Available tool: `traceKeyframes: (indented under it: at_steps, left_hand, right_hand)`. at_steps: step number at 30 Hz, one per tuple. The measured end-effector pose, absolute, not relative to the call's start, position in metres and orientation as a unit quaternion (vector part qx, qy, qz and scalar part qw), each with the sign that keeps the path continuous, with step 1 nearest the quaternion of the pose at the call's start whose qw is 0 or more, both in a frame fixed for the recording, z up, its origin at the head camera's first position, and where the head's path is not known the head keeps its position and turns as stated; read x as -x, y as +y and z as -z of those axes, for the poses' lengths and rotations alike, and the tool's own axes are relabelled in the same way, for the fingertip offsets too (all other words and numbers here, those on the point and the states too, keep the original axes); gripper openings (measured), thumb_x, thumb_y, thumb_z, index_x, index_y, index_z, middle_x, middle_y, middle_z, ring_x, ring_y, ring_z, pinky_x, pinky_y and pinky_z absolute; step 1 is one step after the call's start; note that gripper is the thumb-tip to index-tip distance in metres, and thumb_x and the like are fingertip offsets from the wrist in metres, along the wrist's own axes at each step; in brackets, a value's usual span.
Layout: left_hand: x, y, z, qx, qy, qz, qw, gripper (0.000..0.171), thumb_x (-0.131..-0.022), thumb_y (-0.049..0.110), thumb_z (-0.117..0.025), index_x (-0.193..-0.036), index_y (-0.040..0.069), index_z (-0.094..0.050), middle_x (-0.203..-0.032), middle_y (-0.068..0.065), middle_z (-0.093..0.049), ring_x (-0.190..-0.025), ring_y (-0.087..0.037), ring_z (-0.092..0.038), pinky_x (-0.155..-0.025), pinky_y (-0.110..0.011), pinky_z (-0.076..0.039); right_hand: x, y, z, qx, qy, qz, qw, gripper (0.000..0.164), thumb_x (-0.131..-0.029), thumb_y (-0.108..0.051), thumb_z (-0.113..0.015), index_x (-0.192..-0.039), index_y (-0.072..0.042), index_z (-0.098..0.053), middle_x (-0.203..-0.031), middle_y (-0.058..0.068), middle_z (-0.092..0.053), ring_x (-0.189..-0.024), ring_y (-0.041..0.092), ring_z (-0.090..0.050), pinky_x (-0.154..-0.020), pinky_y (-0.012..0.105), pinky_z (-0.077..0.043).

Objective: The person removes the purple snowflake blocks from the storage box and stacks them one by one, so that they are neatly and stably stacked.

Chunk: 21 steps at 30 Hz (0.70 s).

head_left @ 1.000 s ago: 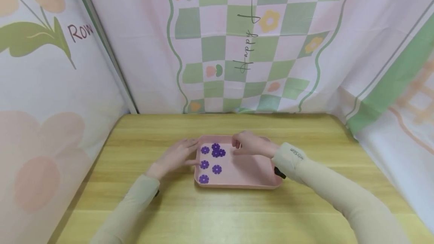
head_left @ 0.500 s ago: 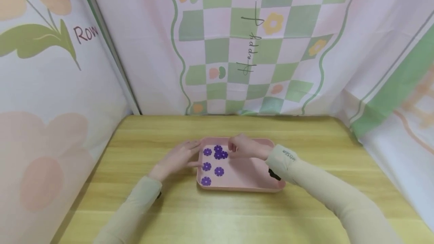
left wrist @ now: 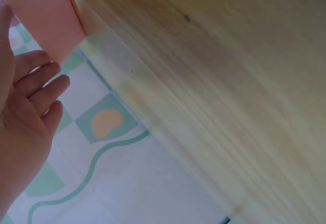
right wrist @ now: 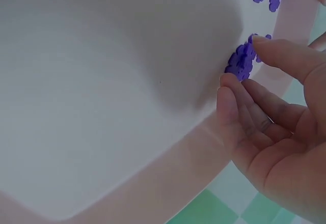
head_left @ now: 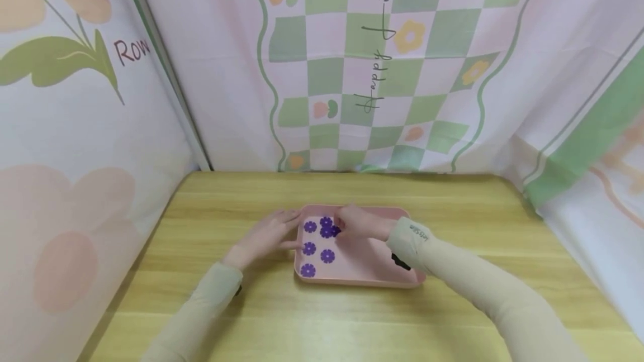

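A pink tray (head_left: pixel 372 264) holds several purple snowflake building discs with notched edges. Three of them form an overlapping cluster (head_left: pixel 326 232) near the back; single discs, such as this disc (head_left: pixel 327 256), lie apart in the left part. My right hand (head_left: pixel 361 223) reaches into the tray at the cluster. In the right wrist view its thumb (right wrist: pixel 285 56) and bent fingers stand on either side of the clustered discs (right wrist: pixel 239 63), with a gap between the tips. My left hand (head_left: pixel 264 238) rests at the tray's left rim, fingers extended, touching the wall (left wrist: pixel 48 18).
The tray stands on a wooden table (head_left: pixel 251 317). A checked curtain (head_left: pixel 352 82) hangs behind the table's back edge, and printed cloth (head_left: pixel 90 183) hangs on the left. The tray's right part shows bare floor beside the right wrist.
My right hand has moved left and slightly down to the cluster, now partly covering its right disc. The left hand stays at the tray rim. The head view has shifted slightly.
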State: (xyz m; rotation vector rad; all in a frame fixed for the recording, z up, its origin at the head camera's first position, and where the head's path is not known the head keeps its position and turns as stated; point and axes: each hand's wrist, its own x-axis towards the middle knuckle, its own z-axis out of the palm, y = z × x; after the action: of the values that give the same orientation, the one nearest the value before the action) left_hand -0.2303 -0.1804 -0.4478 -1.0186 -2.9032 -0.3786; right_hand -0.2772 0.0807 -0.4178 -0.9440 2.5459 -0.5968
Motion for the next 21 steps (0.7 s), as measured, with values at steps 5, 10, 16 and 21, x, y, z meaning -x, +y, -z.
traceKeyframes:
  at_steps: [5, 10, 16, 21]
  left_hand:
    - [0.229, -0.180, 0.448, 0.327, -0.937, 0.122, 0.020, 0.078, -0.090, 0.048, -0.067, -0.148, 0.003, -0.041, -0.154, -0.020, -0.042, -0.141, -0.037, -0.044, -0.120, -0.057, -0.033]
    - [0.229, -0.180, 0.447, 0.327, -0.937, 0.123, 0.021, 0.078, -0.090, 0.049, -0.066, -0.149, 0.004, -0.040, -0.155, -0.019, -0.042, -0.141, -0.037, -0.045, -0.120, -0.056, -0.034]
    - [0.229, -0.181, 0.447, 0.328, -0.936, 0.123, 0.025, 0.077, -0.090, 0.048, -0.066, -0.148, 0.003, -0.041, -0.153, -0.021, -0.043, -0.141, -0.038, -0.045, -0.119, -0.057, -0.035]
    - [0.229, -0.181, 0.447, 0.330, -0.936, 0.125, 0.026, 0.078, -0.090, 0.049, -0.066, -0.148, 0.004, -0.041, -0.153, -0.020, -0.044, -0.140, -0.037, -0.046, -0.120, -0.056, -0.034]
  right_hand:
    - [0.277, 0.078, 0.420, 0.328, 0.898, 0.223, 0.192, 0.014, -0.085, -0.005, -0.074, -0.091, 0.000, -0.062, -0.074, 0.005, -0.058, -0.064, 0.012, -0.049, -0.060, 0.023, -0.051]
    - [0.279, 0.077, 0.422, 0.333, 0.901, 0.212, 0.181, 0.011, -0.086, -0.004, -0.073, -0.089, -0.001, -0.063, -0.071, 0.001, -0.055, -0.063, 0.011, -0.049, -0.060, 0.022, -0.050]
    - [0.282, 0.072, 0.425, 0.336, 0.908, 0.183, 0.172, 0.008, -0.085, -0.003, -0.072, -0.087, -0.003, -0.064, -0.071, 0.000, -0.055, -0.063, 0.010, -0.049, -0.059, 0.021, -0.049]
    - [0.284, 0.068, 0.428, 0.342, 0.915, 0.152, 0.151, 0.009, -0.083, -0.001, -0.074, -0.090, -0.002, -0.068, -0.075, 0.002, -0.062, -0.066, 0.011, -0.054, -0.061, 0.021, -0.052]
